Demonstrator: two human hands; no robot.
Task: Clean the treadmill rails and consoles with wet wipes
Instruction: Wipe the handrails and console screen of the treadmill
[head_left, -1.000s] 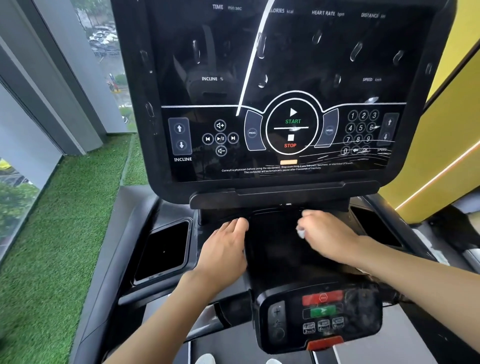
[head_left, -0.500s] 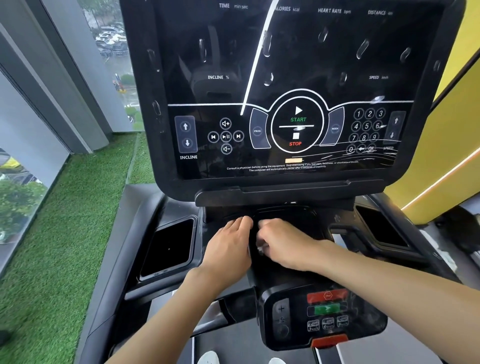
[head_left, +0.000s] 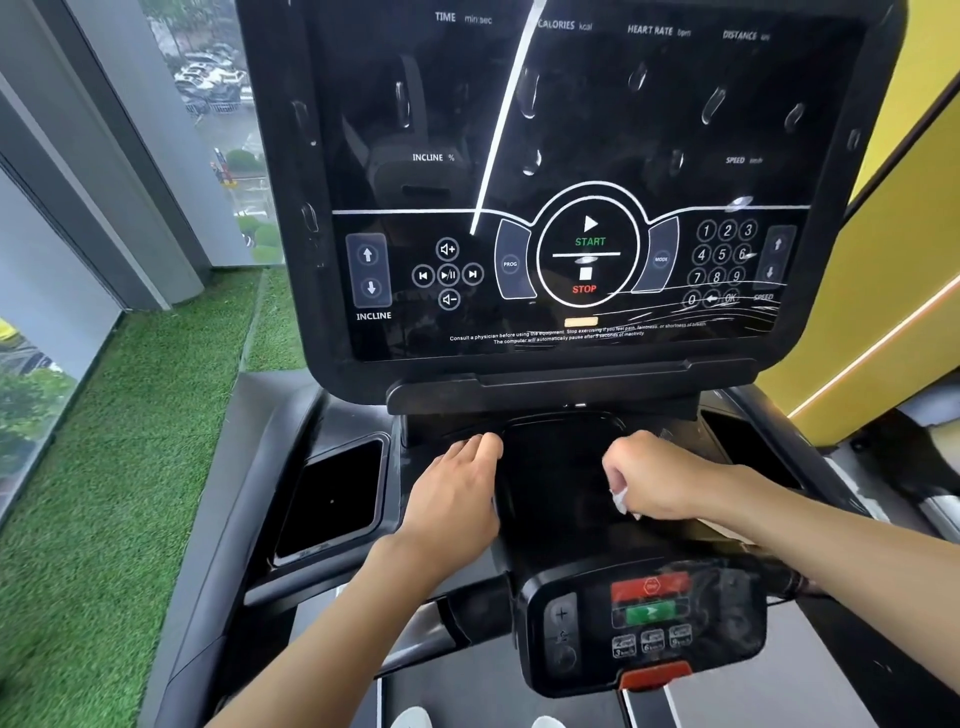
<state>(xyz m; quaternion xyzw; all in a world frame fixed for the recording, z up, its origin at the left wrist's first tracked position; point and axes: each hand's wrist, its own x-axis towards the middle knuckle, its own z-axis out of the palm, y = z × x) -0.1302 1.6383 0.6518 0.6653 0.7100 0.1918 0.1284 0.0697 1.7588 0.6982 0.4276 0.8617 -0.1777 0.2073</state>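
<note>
The treadmill's big black console screen (head_left: 561, 171) fills the upper view, with wet streaks near its lower right. Below it lies a black centre tray (head_left: 556, 483). My right hand (head_left: 660, 480) grips a crumpled white wet wipe (head_left: 621, 501) and holds it on the tray's right part. My left hand (head_left: 457, 499) rests flat on the tray's left edge, fingers straight. A small control panel (head_left: 644, 623) with red and green buttons sits nearer me.
A rectangular cup pocket (head_left: 332, 499) lies left of the tray, and another (head_left: 748, 441) lies right of it. Green artificial turf (head_left: 104, 467) and a window are on the left. A yellow wall (head_left: 883, 260) stands on the right.
My right hand slid left across the tray to meet my left hand, then moved back right with the wipe. My left hand stayed in place.
</note>
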